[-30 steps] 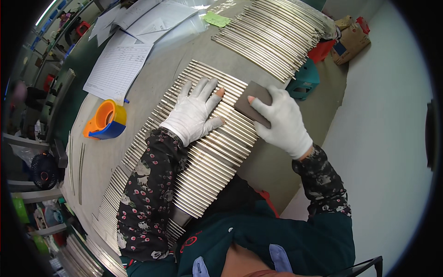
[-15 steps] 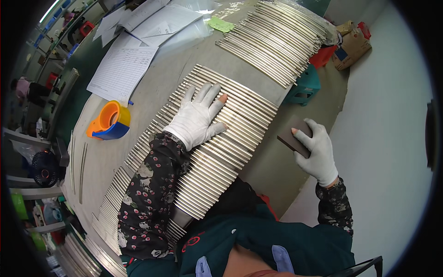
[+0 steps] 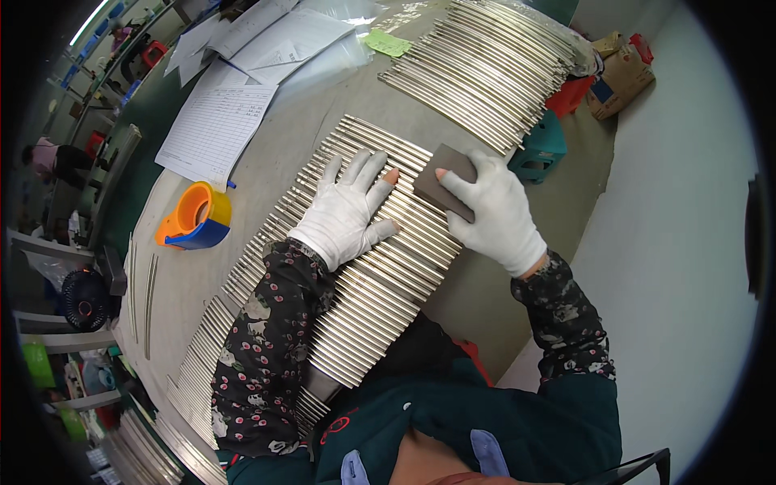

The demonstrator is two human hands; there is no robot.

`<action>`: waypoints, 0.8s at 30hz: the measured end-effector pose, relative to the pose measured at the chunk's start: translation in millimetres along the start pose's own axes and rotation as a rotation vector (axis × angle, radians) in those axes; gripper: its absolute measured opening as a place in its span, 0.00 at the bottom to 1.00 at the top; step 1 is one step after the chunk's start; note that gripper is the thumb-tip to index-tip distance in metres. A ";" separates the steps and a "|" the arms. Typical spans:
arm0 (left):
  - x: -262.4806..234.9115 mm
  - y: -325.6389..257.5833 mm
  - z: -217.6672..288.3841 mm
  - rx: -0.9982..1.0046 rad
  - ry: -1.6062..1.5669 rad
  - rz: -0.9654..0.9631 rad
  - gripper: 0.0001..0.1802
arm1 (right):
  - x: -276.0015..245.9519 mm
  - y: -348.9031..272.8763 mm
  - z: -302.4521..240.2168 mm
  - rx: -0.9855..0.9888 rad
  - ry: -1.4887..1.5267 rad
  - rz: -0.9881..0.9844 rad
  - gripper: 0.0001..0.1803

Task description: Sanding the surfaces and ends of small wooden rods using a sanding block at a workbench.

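A row of shiny metal rods [image 3: 380,299] lies side by side across the grey table. My left hand [image 3: 343,208], in a white glove with bare thumb and index tips, rests flat on the rods with its fingers spread. My right hand [image 3: 499,212], gloved the same way, grips a dark brown-grey sanding block [image 3: 447,179] between thumb and fingers. The block is over the right ends of the upper rods; whether it touches them I cannot tell.
Another batch of rods [image 3: 485,69] lies at the far end. Paper sheets [image 3: 214,121] and an orange-and-blue tape dispenser [image 3: 196,217] are to the left. A green stool [image 3: 540,149] and a cardboard box [image 3: 618,85] stand beyond the right edge. A person [image 3: 61,160] is far left.
My right hand has brought the sanding block leftward and up, from beside the table to the right ends of the rods. My left hand stays on the rods.
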State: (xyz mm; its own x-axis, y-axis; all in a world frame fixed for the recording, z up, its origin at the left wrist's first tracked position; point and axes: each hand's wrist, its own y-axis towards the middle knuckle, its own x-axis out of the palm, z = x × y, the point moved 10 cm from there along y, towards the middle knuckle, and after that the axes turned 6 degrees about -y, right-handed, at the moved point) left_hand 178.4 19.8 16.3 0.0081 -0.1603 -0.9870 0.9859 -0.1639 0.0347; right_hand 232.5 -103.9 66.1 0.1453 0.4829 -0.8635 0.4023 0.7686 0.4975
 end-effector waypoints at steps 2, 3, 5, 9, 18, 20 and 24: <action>1.9 -0.8 -0.6 0.003 -0.013 0.000 0.40 | -3.7 -1.9 -0.6 0.003 -0.004 -0.047 0.27; 3.7 -2.4 -3.3 -0.007 -0.024 0.002 0.40 | -2.1 -3.9 0.0 -0.006 -0.002 -0.093 0.27; 5.0 -0.1 -3.7 -0.001 -0.019 0.016 0.40 | -15.3 -26.8 19.1 -0.015 0.045 -0.078 0.27; 3.0 1.0 3.1 0.028 -0.010 0.017 0.40 | -13.5 -21.3 16.3 0.028 -0.009 -0.073 0.25; 0.0 -0.2 -2.1 0.021 -0.008 0.108 0.38 | -17.8 -28.7 22.8 -0.009 -0.010 -0.074 0.27; -1.8 1.9 1.0 0.019 -0.012 0.087 0.38 | -15.8 -20.6 17.7 -0.001 -0.040 -0.048 0.26; -0.4 1.9 -1.4 0.012 -0.005 0.056 0.38 | 9.4 25.5 -10.0 -0.038 -0.088 -0.007 0.24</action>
State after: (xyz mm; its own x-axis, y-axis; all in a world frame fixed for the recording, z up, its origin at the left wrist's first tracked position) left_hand 180.5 20.9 16.6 0.0625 -0.1740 -0.9828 0.9818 -0.1663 0.0919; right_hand 235.1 -75.6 71.5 0.2228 0.4401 -0.8699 0.3694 0.7876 0.4931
